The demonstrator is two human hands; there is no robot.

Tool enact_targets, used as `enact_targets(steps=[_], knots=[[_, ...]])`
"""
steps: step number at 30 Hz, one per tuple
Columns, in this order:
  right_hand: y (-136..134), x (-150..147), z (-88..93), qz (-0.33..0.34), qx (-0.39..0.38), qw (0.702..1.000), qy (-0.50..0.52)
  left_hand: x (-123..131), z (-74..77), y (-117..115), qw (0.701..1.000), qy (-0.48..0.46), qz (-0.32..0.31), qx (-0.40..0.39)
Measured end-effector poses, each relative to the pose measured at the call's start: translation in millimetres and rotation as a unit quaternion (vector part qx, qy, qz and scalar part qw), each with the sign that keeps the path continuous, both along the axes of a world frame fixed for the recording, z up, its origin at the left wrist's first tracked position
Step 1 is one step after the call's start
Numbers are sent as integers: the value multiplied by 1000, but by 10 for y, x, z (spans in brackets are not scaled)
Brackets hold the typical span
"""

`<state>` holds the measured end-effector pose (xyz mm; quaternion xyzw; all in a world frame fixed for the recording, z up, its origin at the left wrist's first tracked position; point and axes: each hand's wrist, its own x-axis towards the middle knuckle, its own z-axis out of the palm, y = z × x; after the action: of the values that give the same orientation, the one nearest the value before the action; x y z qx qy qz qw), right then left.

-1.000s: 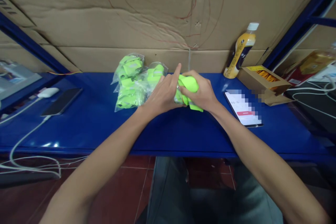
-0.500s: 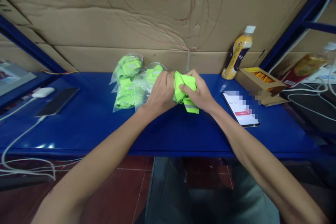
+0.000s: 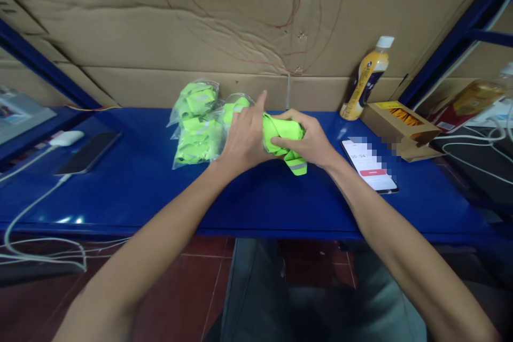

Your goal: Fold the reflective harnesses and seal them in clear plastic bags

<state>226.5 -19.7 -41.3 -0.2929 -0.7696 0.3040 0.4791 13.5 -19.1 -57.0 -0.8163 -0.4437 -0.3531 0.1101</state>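
Note:
My right hand point(image 3: 306, 136) is wrapped round a rolled bundle of neon-yellow reflective straps point(image 3: 285, 131), thumb across its front. A loose end with a grey stripe hangs from the bundle's lower right. Against the bundle's left side is my left hand point(image 3: 246, 136), its fingers stretched out and one pointing up; part of it is hidden from view. Just left of that hand, several clear plastic bags point(image 3: 196, 144) with similar neon-yellow straps lie in a group on the blue table point(image 3: 160, 197). One of these bags is partly covered by my left hand.
A lit phone point(image 3: 371, 165) lies right of my hands, near a yellow-labelled bottle point(image 3: 366, 80) and an open cardboard box point(image 3: 401, 128). At left are a dark phone point(image 3: 88, 153), a white case point(image 3: 68, 138) and cables. A cardboard wall point(image 3: 180, 88) closes off the back.
My left hand's fingers have straightened from curling at the bundle, and one now points up. The right hand still grips the bundle, which has shifted slightly right.

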Motion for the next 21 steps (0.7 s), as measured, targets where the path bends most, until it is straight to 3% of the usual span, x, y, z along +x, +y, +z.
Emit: enact_targets(steps=[7, 13, 17, 21], knots=[[-42, -22, 14, 33, -18, 996, -78, 36, -6, -76, 994, -21, -81, -77], [-76, -98, -69, -32, 2, 996, -82, 61, 98, -153, 992, 18, -108, -59], [44, -82, -197, -59, -16, 998, -11, -52, 194, -129, 994, 56, -52, -80], [106, -60, -244, -53, -38, 997, 33, -82, 187, -93, 986, 72, 8, -149]])
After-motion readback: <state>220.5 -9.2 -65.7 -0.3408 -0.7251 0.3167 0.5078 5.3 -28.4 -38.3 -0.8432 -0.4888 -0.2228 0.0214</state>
